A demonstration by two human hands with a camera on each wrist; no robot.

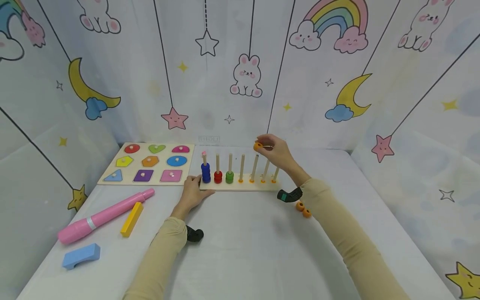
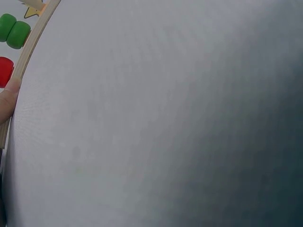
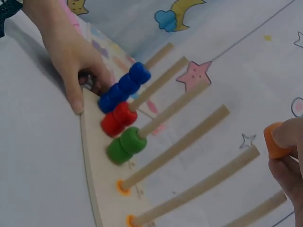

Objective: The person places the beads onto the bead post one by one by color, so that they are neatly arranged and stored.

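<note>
A wooden peg board stands upright-pegged across the middle of the table. My left hand grips its left end, thumb along the front edge and fingers behind. Stacked on the leftmost peg are several blue beads; two red beads sit on the second peg and two green beads on the third. Bare pegs fill the rest of the row. Above the right-hand pegs, my right hand pinches an orange bead between thumb and fingers. In the left wrist view only the left thumb shows, against the board.
Two loose orange beads lie near the right forearm. Behind the left hand is a shape puzzle board. Farther left are a pink tapered stick, a yellow block and a blue arched block. A printed curtain encloses the table.
</note>
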